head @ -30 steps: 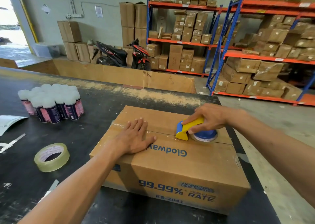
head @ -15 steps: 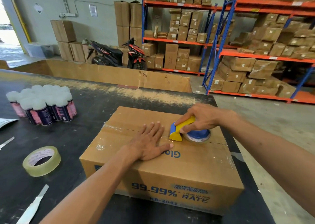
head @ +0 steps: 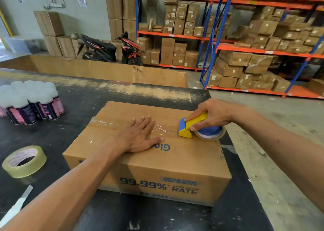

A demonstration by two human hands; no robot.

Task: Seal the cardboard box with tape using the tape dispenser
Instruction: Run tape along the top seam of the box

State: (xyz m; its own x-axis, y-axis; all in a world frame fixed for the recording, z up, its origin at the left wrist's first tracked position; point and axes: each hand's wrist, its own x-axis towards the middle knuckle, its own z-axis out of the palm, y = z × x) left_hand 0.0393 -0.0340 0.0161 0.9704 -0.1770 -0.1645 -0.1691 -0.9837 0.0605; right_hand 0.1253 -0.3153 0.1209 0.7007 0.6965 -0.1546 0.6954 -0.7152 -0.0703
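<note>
- One black worktable (head: 73,107) carries everything near the person, its far edge worn pale.
- Closed on it sits the cardboard box (head: 157,162), blue print on the near side and the top, with clear tape (head: 112,125) wrinkled along the top seam from the left edge toward the right.
- Beside the box to the left, apart from it, stands a cluster of spray cans (head: 29,102) with white caps.
- Nearer, at the left edge, lies a spare tape roll (head: 24,161) flat on the table.
- Pressed flat on the box top is the left hand (head: 140,136), fingers spread, palm over the taped seam, gripping nothing.
- Clamped around the yellow and blue tape dispenser (head: 194,127) is the right hand (head: 213,115); the dispenser rests on the seam near the box's right edge.
</note>
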